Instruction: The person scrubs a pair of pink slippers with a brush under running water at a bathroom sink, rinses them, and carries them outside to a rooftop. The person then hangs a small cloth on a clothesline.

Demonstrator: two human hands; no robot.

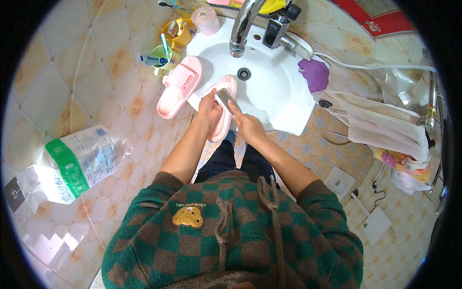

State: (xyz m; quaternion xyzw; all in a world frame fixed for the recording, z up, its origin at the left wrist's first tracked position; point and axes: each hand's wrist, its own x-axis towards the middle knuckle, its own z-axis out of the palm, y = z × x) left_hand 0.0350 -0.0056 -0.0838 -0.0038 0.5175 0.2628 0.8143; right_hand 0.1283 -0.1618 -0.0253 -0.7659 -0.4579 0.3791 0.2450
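My left hand [208,110] is closed round the side of a pink slipper [222,129], which it holds tilted over the near left rim of the white washbasin [301,123]. In my right hand [246,126] is a grey, oblong scrub brush [225,98], its pale underside against the slipper near the strap. A second pink slipper [179,89] rests on the basin's left edge, with its heel sticking out past the rim. The chrome tap [237,41] arches over the bowl beyond my hands, and no running water shows.
Left of the basin stand a yellow cup [181,38] and a green cup [160,69] with toothbrushes. A purple cloth [314,75] drapes over the right rim. Towels [385,127] hang at the right. A white-and-green package [79,161] is at the left wall.
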